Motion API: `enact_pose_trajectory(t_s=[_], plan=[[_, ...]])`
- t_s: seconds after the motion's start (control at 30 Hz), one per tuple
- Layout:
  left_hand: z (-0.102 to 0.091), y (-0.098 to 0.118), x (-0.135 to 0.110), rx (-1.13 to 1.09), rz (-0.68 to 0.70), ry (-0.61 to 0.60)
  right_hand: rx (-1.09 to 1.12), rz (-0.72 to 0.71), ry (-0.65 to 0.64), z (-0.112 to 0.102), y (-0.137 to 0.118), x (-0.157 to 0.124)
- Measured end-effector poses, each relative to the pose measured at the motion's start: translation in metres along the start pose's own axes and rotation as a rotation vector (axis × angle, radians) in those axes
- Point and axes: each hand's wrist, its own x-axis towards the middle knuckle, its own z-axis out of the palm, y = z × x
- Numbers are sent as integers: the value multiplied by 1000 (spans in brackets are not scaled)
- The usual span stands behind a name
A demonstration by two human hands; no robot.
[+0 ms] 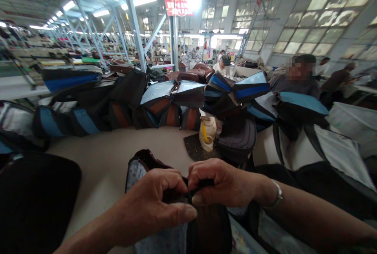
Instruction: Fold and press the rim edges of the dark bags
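Both my hands meet over a dark brown and black bag piece (209,226) with a patterned light-blue lining (135,173) at its left. My left hand (159,199) has thumb and fingers pinched on the piece's dark edge. Close against it, my right hand (219,181) pinches the same edge between thumb and curled fingers; a silver bracelet (277,192) circles that wrist. The fingers hide the exact spot they grip. Beyond them stands a glue-stained pot (207,130) with a yellow handle (204,133) sticking out.
Bag pieces with blue and brown panels (171,116) are piled along the table's (108,148) far side. A black flap-like panel (38,195) lies at left. White-and-black bag pieces (297,148) crowd the right. A co-worker (303,75) sits beyond the pile.
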Motion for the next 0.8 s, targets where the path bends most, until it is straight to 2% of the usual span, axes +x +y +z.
enact_pose_trajectory(t_s=[0.17,0.33,0.47,0.6,0.7,0.8], plan=[[5,3,0,31,-49,19,16,5,-18,3,2,1],[4,3,-1,68,4,38,24,74,-27,1,2,-2],[4,1,0,101,15,38,-52,129,72,7,-6,-3],[7,2,3,129,-10,58,-191,116,183,15,-9,-1],[8,3,3,123,-5,61,-249,115,196,18,-8,-1],[7,2,3,105,-20,40,-213,136,185,17,-6,-1]])
